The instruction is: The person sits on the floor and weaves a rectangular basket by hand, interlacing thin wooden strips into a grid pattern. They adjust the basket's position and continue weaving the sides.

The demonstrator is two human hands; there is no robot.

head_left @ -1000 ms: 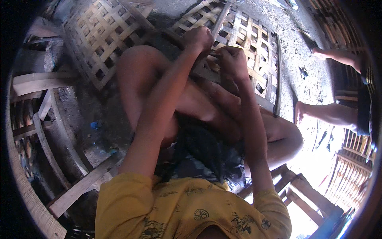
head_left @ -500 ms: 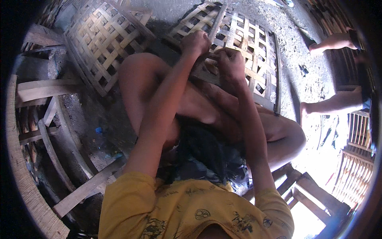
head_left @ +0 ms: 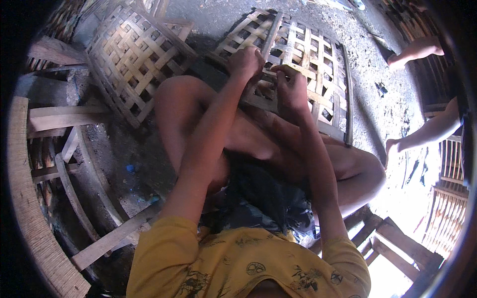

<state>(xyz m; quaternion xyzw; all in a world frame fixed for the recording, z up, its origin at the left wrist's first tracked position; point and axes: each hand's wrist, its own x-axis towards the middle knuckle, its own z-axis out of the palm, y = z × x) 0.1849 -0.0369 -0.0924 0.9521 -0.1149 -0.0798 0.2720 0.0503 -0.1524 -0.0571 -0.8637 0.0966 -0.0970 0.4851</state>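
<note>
A woven bamboo panel [head_left: 318, 74] with wooden edge strips lies on the floor in front of my crossed legs. My left hand [head_left: 247, 62] is closed at the panel's middle wooden bar [head_left: 272, 36]; whatever sits in its fingers is hidden. Just to its right, my right hand [head_left: 292, 85] is bent into a pinch over the lattice, thumb and index finger close together. Something thin and dark may run between the two hands, too small to name. Both hands are near the panel's closer edge.
A second woven panel [head_left: 136, 49] leans at the left. Curved wooden frame pieces [head_left: 74, 184] and a rope-wrapped rim [head_left: 37, 208] stand at my left. Another person's bare legs [head_left: 427, 134] are at the right. Wooden framing [head_left: 397, 248] stands behind me on the right.
My view has shifted slightly, so the scene sits lower. My right hand's fingers have changed their bend a little; the left stays closed. The other person's nearer leg has moved.
</note>
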